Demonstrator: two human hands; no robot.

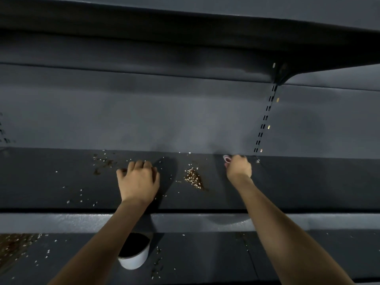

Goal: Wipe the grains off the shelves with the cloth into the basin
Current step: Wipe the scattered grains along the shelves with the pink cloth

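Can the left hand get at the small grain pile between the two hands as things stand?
Probably yes. The left hand rests on the same shelf as the grain pile, which lies to its right with only bare shelf between. Its curled fingers hold nothing visible.

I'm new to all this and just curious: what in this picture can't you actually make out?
- Right hand, head view: it grips something small and pinkish; the hand covers most of it, so what it is stays unclear.
- Left hand: fingers curl down, hiding anything beneath.
- White basin: the left forearm covers part of it.
- Grains: too small to identify.
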